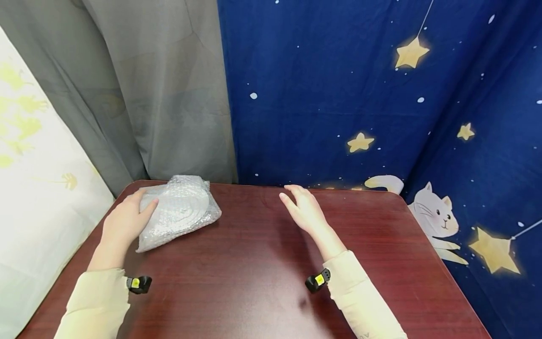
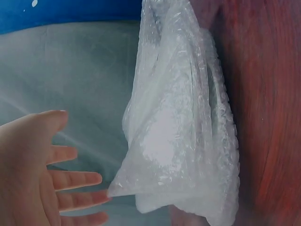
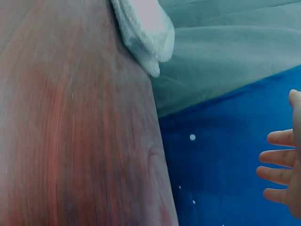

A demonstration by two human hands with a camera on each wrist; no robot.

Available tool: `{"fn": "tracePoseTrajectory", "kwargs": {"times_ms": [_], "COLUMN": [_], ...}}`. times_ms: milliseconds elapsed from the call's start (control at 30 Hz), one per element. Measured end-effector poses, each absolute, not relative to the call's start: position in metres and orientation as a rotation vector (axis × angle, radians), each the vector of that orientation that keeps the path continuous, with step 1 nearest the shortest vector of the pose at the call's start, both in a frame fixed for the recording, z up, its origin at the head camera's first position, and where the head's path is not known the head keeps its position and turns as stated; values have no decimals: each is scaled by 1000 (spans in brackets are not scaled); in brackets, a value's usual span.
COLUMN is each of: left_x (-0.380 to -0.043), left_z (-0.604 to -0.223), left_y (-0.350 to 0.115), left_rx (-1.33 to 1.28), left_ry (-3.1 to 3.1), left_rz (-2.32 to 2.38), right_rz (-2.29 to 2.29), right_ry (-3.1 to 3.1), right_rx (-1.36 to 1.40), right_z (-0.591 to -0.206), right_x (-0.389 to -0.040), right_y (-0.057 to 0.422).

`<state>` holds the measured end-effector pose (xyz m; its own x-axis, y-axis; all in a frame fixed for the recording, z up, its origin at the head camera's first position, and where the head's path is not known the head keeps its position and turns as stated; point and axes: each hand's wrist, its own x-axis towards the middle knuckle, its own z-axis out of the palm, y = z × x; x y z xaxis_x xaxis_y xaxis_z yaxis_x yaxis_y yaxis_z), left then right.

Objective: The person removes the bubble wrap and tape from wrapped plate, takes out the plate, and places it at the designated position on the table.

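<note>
Both sets of fingers [image 2: 80, 180] extend loosely, gripping nothing: left hand [image 1: 123, 220] at bubble-wrapped package [image 1: 182, 207] on far-left corner of reddish table [image 1: 228, 268], contact unclear, right hand [image 1: 308, 212] towards table's far edge, grey curtain [image 1: 169, 84] and starred blue curtain [image 1: 305, 94] behind table.

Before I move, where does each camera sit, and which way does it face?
Head: worn on the head, facing forward and down at the table, bubble wrap and curtains; left hand, right hand and sleeves show.
Left wrist: worn there, facing the bubble wrap close up, tipped sideways; left hand at the left edge.
Right wrist: worn there, facing across the table toward the curtains; right hand cut off at the right edge.
Shared by wrist views: bubble wrap, table, curtains.
</note>
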<state>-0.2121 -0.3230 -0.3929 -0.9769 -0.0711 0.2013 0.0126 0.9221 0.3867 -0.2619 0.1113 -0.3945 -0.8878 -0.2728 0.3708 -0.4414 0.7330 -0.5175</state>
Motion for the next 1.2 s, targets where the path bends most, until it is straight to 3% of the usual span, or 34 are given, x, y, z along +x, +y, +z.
{"fn": "tracePoseTrajectory", "kwargs": {"times_ms": [1200], "left_x": [-199], "left_z": [-413], "left_y": [-351], "left_rx": [468], "left_ry": [-2738], "left_rz": [-1112], "right_rz": [1444], "right_ry": [-2622], "right_rx": [529], "right_z": [-425], "right_x": [-272], "right_y": [9]}}
